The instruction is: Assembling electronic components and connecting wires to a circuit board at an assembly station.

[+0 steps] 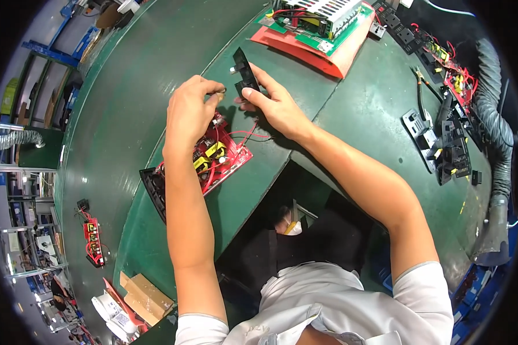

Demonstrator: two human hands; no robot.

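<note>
Black panel [246,69] in the right hand [280,107], pinched between thumb and fingers, tilted on edge above the green table [385,115]. In the left hand [188,109], apparently pinched by bunched fingertips, a small piece [221,94], too fine to identify. Judged a fitting step, with piece and panel just apart; next, probably calling for steady alignment of one to the other. Left hand raised near the red board [240,159] on the table, fingers curled toward the panel; right hand extended diagonally from lower right, thumb uppermost.

A narrow black plastic piece [247,72], white bit [233,70] facing left, tilts in the right hand [275,105].
</note>
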